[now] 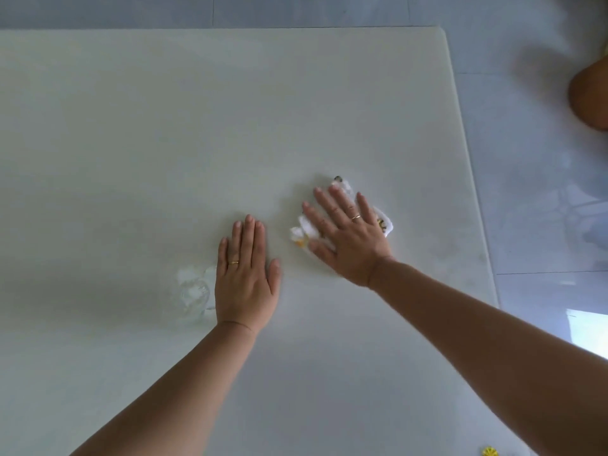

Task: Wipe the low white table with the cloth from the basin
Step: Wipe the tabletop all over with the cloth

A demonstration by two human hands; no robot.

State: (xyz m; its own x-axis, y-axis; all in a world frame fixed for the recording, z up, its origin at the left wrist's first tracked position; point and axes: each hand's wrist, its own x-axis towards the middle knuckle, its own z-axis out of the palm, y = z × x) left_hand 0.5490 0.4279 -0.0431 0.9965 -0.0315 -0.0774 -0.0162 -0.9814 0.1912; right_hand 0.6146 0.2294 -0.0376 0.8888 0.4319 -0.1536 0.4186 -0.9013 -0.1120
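Note:
The low white table (164, 126) fills most of the head view. My right hand (348, 235) lies flat with spread fingers on a crumpled white cloth (301, 233) with yellow and dark marks, pressing it onto the tabletop right of centre. The cloth shows at the fingertips and on both sides of the hand. My left hand (245, 274) rests palm down on the bare table, fingers together, just left of the cloth and apart from it. A wet patch (194, 291) glistens beside my left hand.
The table's right edge (473, 192) runs diagonally, with glossy pale floor tiles (533, 192) beyond it. An orange-brown rounded object (590, 93) sits at the far right. A small yellow thing (490, 451) shows at the bottom edge. The basin is out of view.

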